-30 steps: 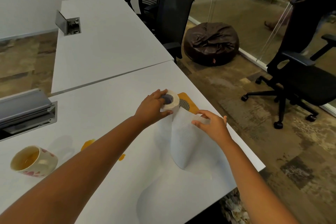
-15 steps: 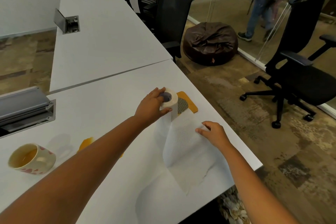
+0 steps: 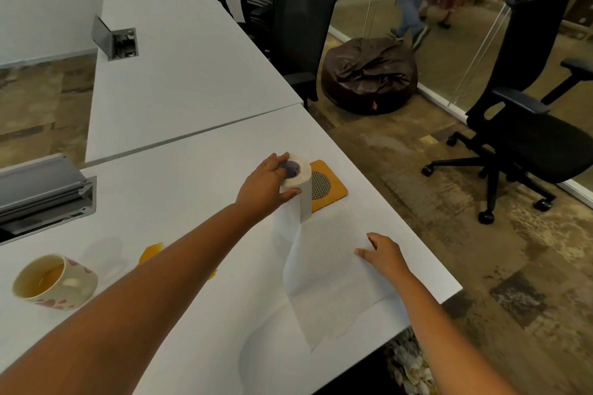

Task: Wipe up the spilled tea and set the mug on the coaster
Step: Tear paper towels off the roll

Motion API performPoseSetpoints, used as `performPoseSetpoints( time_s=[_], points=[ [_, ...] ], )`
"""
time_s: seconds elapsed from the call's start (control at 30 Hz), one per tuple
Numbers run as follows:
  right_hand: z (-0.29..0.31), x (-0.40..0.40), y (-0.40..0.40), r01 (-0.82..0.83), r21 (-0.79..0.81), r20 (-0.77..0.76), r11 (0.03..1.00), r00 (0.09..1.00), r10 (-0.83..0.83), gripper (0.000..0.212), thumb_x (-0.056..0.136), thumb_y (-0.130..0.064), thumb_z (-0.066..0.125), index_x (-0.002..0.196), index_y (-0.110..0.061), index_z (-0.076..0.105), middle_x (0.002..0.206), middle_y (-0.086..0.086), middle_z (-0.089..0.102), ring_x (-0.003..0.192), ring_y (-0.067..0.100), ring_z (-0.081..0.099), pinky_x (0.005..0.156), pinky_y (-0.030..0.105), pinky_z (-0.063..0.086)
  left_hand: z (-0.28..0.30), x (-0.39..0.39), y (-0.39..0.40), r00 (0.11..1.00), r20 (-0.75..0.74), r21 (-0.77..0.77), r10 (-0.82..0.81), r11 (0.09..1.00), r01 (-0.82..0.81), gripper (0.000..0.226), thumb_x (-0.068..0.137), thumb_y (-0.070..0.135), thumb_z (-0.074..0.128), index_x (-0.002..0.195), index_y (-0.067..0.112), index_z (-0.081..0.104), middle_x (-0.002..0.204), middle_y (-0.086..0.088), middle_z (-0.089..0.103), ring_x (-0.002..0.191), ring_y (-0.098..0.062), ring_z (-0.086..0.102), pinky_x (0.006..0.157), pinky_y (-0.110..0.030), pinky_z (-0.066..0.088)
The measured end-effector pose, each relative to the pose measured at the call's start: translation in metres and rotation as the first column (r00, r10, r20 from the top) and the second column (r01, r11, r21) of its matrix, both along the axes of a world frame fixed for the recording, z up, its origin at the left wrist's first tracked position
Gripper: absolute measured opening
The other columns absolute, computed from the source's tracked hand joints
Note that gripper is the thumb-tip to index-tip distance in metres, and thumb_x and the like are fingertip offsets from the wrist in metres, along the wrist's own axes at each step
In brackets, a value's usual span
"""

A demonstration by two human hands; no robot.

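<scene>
A white paper towel roll (image 3: 301, 184) stands upright on the white table (image 3: 179, 189), with my left hand (image 3: 264, 186) gripping its top. A long sheet (image 3: 324, 269) trails from it toward the near edge, and my right hand (image 3: 382, 255) presses flat on that sheet. Just behind the roll lies the orange coaster (image 3: 330, 184). The cream mug (image 3: 56, 282) with pink hearts lies tipped on its side at the far left, tea still inside. Orange spilled tea (image 3: 150, 250) shows beside my left forearm, partly hidden by it.
A metal cable box (image 3: 41, 192) with a raised lid is set into the table at left. A second table (image 3: 179, 67) stands behind. Black office chairs (image 3: 526, 125) and a brown beanbag (image 3: 369, 74) are on the right, by a glass wall with people walking past.
My right hand has drawn the sheet out from the roll and lowered it until it lies flat on the table. My left hand has stayed on the roll.
</scene>
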State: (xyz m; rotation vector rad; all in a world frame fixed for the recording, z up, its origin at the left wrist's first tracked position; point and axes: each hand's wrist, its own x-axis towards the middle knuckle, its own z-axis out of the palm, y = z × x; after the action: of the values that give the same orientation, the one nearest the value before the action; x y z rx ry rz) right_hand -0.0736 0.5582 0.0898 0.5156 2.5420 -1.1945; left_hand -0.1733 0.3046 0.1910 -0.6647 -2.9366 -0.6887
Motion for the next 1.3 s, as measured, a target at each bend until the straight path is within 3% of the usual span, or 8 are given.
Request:
performPoseSetpoints(
  time_s=[0.2, 0.3, 0.4, 0.8, 0.9, 1.03, 1.17, 1.3],
  points=[
    [-0.002, 0.000, 0.006, 0.074, 0.020, -0.045, 0.997, 0.996, -0.073, 0.039, 0.085, -0.022, 0.066, 0.116, 0.000, 0.057, 0.107, 0.012, 0.058, 0.111, 0.031, 0.055, 0.083, 0.027, 0.040, -0.001, -0.001, 0.001, 1.000, 0.007, 0.012, -0.002, 1.000, 0.002, 0.053, 0.082, 0.038, 0.062, 0.129, 0.017, 0.049, 0.150, -0.002, 0.032, 0.140, -0.023, 0.024, 0.109, -0.037, 0.028],
    [-0.005, 0.006, 0.009, 0.079, 0.046, -0.039, 0.996, 0.996, -0.077, 0.010, 0.085, -0.021, 0.066, 0.084, -0.018, 0.056, 0.083, -0.003, 0.047, 0.089, 0.016, 0.044, 0.068, 0.021, 0.034, -0.002, -0.002, -0.001, 1.000, 0.012, 0.018, -0.002, 1.000, 0.002, 0.054, 0.082, 0.038, 0.061, 0.130, 0.016, 0.048, 0.150, -0.002, 0.032, 0.140, -0.023, 0.023, 0.109, -0.037, 0.028],
    [-0.009, 0.011, 0.009, 0.080, 0.061, -0.088, 0.995, 0.993, -0.074, 0.044, 0.084, -0.020, 0.067, 0.063, -0.033, 0.030, 0.065, -0.017, 0.027, 0.065, 0.005, 0.035, 0.051, 0.014, 0.025, -0.003, -0.001, 0.000, 1.000, 0.003, 0.018, -0.007, 1.000, 0.007, 0.054, 0.083, 0.039, 0.061, 0.130, 0.016, 0.048, 0.151, -0.002, 0.031, 0.140, -0.023, 0.023, 0.110, -0.037, 0.027],
    [-0.024, 0.024, 0.018, 0.124, 0.090, -0.108, 0.988, 0.988, -0.114, 0.047, 0.083, -0.018, 0.068, 0.056, -0.031, 0.032, 0.057, -0.015, 0.034, 0.054, -0.002, 0.034, 0.045, 0.014, 0.025, -0.003, 0.000, -0.001, 1.000, 0.004, 0.035, -0.001, 0.999, 0.001, 0.053, 0.083, 0.038, 0.060, 0.130, 0.016, 0.047, 0.150, -0.003, 0.031, 0.140, -0.024, 0.023, 0.110, -0.037, 0.027],
    [-0.021, 0.028, 0.014, 0.123, 0.058, -0.061, 0.991, 0.991, -0.119, 0.013, 0.082, -0.021, 0.069, 0.076, -0.023, 0.058, 0.077, -0.008, 0.059, 0.075, 0.016, 0.057, 0.061, 0.015, 0.043, -0.003, 0.000, -0.001, 1.000, -0.008, 0.035, -0.002, 0.999, 0.002, 0.052, 0.083, 0.038, 0.060, 0.129, 0.017, 0.048, 0.150, -0.004, 0.032, 0.140, -0.025, 0.024, 0.110, -0.037, 0.027],
    [-0.010, 0.026, 0.005, 0.196, 0.011, -0.033, 0.980, 0.980, -0.196, 0.073, 0.078, -0.030, 0.073, 0.139, -0.014, 0.035, 0.140, 0.013, 0.040, 0.128, 0.032, 0.041, 0.102, 0.042, 0.041, -0.003, 0.001, 0.000, 1.000, -0.011, 0.031, 0.002, 1.000, -0.002, 0.052, 0.084, 0.037, 0.060, 0.129, 0.016, 0.048, 0.150, -0.003, 0.032, 0.140, -0.025, 0.023, 0.110, -0.037, 0.027],
    [0.003, 0.013, -0.020, 0.140, 0.213, -0.198, 0.967, 0.975, -0.098, 0.063, 0.080, -0.036, 0.069, 0.134, -0.020, 0.043, 0.139, 0.011, 0.039, 0.125, 0.029, 0.039, 0.098, 0.043, 0.043, -0.002, 0.003, 0.004, 1.000, -0.014, 0.008, 0.011, 1.000, -0.011, 0.052, 0.084, 0.038, 0.059, 0.129, 0.014, 0.048, 0.151, -0.003, 0.030, 0.141, -0.024, 0.021, 0.110, -0.037, 0.027],
    [0.012, -0.004, -0.061, -0.015, 0.150, -0.249, 0.989, 0.967, 0.053, 0.036, 0.086, -0.031, 0.062, 0.121, -0.022, 0.056, 0.121, 0.009, 0.053, 0.103, 0.021, 0.058, 0.085, 0.031, 0.050, 0.001, 0.004, 0.011, 1.000, -0.005, 0.024, 0.027, 0.999, -0.027, 0.050, 0.085, 0.036, 0.059, 0.129, 0.015, 0.047, 0.151, -0.004, 0.030, 0.141, -0.025, 0.020, 0.111, -0.037, 0.026]
  ],
)
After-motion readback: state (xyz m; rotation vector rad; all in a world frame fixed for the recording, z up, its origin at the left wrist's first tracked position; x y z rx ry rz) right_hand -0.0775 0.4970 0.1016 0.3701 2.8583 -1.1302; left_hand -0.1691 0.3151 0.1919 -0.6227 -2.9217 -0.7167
